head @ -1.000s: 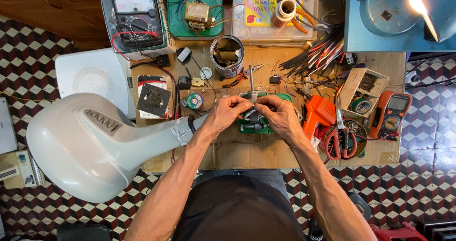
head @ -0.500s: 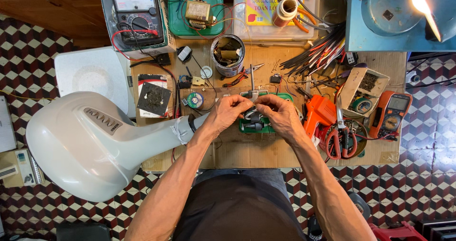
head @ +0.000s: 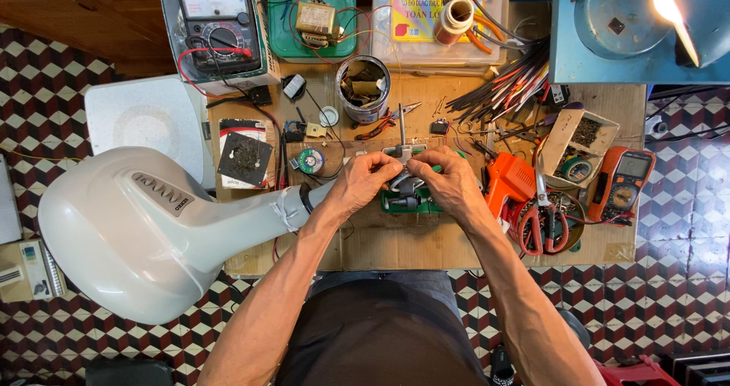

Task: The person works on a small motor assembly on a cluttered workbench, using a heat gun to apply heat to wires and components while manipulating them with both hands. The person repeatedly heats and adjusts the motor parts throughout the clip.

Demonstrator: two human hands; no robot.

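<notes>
1. While my forearms lie over the workbench [head: 395,241], my left hand [head: 363,181] and right hand [head: 450,182] pinch a small metal part [head: 401,156], fingers narrow.
2. It sits above the green base [head: 411,202].
3. Beyond stands a tin can [head: 363,88].

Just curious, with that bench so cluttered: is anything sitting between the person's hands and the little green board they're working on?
Nothing visible does. The left hand and right hand already rest on the parts above the green board; the clutter lies around them.
</notes>
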